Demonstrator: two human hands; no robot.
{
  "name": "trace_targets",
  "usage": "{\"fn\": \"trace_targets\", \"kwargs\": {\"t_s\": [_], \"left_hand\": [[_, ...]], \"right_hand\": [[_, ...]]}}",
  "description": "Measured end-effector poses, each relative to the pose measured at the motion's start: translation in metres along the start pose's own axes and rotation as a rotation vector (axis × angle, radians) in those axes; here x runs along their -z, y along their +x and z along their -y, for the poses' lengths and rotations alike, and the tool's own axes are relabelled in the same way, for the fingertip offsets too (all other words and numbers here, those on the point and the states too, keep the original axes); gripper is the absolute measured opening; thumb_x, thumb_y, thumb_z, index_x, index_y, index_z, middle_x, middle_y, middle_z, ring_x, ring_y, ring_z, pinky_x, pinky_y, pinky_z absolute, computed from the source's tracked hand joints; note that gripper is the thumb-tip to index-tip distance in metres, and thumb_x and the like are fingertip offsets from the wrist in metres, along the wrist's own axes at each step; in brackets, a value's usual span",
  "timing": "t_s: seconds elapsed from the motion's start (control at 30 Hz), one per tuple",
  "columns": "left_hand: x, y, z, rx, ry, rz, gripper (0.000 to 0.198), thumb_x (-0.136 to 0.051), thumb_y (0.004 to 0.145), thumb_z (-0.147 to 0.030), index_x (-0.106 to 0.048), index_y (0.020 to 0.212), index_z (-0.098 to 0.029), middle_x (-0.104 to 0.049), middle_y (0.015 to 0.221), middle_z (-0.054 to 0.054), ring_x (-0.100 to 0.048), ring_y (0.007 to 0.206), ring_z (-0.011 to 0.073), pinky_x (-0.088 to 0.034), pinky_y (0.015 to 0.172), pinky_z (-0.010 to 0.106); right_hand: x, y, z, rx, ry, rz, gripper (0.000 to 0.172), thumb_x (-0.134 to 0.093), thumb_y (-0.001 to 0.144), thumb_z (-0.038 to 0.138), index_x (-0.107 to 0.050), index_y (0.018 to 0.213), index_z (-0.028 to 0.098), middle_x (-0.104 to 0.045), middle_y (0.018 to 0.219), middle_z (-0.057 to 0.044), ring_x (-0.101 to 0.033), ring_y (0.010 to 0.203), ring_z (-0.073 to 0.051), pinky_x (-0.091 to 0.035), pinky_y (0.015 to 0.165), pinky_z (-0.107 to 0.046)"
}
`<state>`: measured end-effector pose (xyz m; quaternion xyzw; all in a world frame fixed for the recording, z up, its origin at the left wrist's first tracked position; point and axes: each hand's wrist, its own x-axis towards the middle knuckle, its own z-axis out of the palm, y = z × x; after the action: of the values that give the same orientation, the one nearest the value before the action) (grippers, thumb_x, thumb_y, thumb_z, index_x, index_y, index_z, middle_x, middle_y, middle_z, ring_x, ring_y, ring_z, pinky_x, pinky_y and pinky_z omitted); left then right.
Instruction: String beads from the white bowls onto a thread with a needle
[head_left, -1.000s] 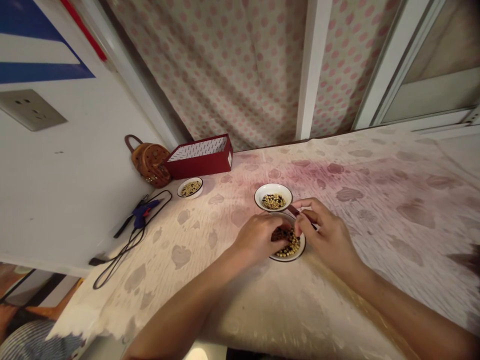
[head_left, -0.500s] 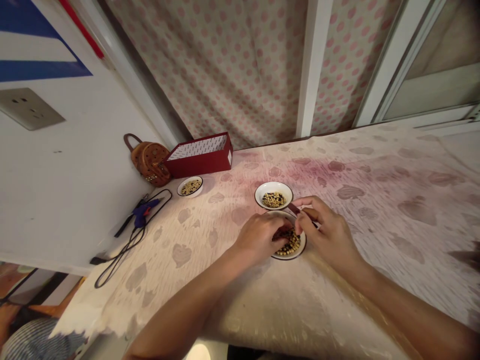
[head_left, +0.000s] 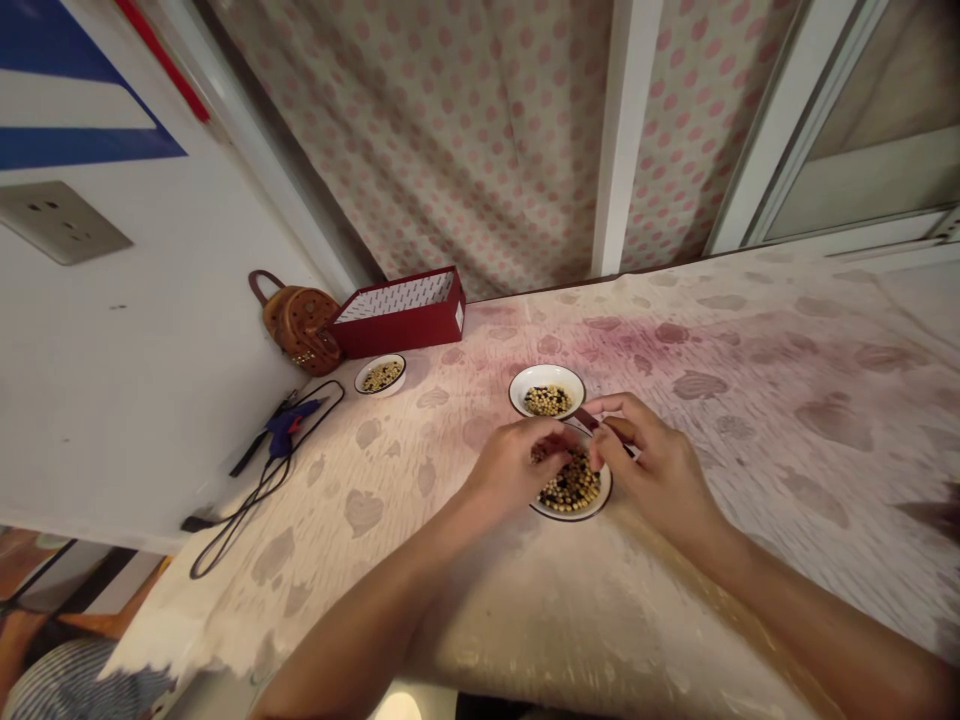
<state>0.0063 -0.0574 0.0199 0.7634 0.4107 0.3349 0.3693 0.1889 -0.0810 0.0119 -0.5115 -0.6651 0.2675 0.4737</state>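
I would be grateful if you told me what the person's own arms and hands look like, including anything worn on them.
The left hand and right hand are bare, without gloves. The left forearm and right forearm show no sleeves within the view. I can make out no watch, bracelet or ring on either.

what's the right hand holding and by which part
The right hand pinches a slim dark red stick near its middle.

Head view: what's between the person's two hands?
In the head view, a white dish of mixed dark and pale beans sits between the left hand and right hand. The right hand also grips a dark red stick.
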Motion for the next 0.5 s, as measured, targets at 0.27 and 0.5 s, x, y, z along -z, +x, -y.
{"fn": "trace_targets", "kwargs": {"t_s": [0.27,0.5], "left_hand": [[0.0092,0.0036,0.0062,0.288,-0.724,-0.108,0.03,-0.085,0.077,-0.029,-0.074,0.103,-0.018,-0.077,0.102,0.007,-0.072,0.094,0.0176,-0.054,0.098,0.04],[0.0065,0.004,0.0047,0.397,-0.932,-0.142,0.032,-0.09,0.07,-0.025,-0.078,0.099,-0.018,-0.077,0.096,0.004,-0.071,0.087,0.0126,-0.054,0.102,0.035]], "right_hand": [[-0.003,-0.0023,-0.0022,0.012,0.06,0.068,0.02,-0.049,0.099,0.031,-0.059,0.114,0.023,-0.065,0.062,0.004,-0.065,0.059,-0.015,-0.048,0.055,-0.025],[-0.0046,-0.0031,-0.0006,0.04,0.083,0.106,0.021,-0.049,0.097,0.027,-0.058,0.115,0.023,-0.066,0.064,0.005,-0.064,0.058,-0.014,-0.047,0.055,-0.024]]}}
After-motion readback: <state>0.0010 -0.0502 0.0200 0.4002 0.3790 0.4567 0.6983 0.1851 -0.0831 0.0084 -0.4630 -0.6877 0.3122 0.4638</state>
